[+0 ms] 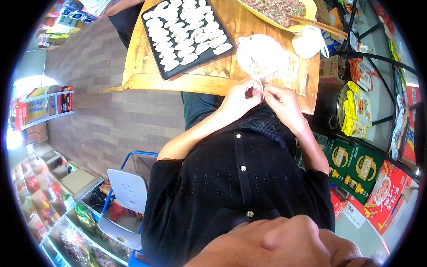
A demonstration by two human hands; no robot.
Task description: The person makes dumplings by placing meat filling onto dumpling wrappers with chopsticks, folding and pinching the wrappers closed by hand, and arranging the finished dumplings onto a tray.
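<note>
My left hand and my right hand meet at the table's near edge, fingers pinched together. Between them is a small white piece of dough, mostly hidden by the fingers; it looks like a dumpling. Just beyond my hands lies a round, whitish, plastic-covered thing, its contents unclear. To the left, a black tray holds rows of shaped white dumplings. At the far right, a yellow bowl contains minced filling, with chopsticks resting across its rim.
A white rounded bundle sits near the wooden table's right side. Shelving with packets and boxes stands close on my right. Behind me to the left is a blue-framed chair. Another person's arm shows beyond the table's left corner.
</note>
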